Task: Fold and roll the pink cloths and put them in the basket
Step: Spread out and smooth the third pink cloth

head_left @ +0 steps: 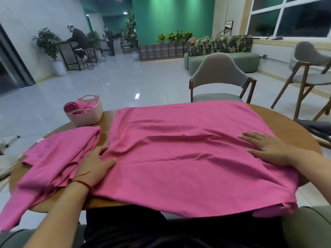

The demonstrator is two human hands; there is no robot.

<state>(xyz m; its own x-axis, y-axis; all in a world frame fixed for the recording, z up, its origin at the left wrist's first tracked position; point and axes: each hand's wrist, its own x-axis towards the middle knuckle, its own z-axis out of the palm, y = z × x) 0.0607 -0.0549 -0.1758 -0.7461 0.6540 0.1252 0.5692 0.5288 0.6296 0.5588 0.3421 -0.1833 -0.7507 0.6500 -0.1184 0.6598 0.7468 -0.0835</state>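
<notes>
A single wide-angle camera, worn on the person's head, looks forward and down, close over the round wooden surface. The person's dark-clothed lap fills the bottom edge. Both forearms enter from the lower corners, and the left hand and right hand lie near the lens. Past the far rim the view runs over a grey chair and tiled floor to a green wall — straight lines bow towards the borders.

Lit evenly from ceiling lamps, with spot washes down the green wall and a glare patch on the floor tiles. Soft shadows in creases of the spread pink cloth. Bowed by wide-angle distortion at edges; blurred in lower corners.
</notes>
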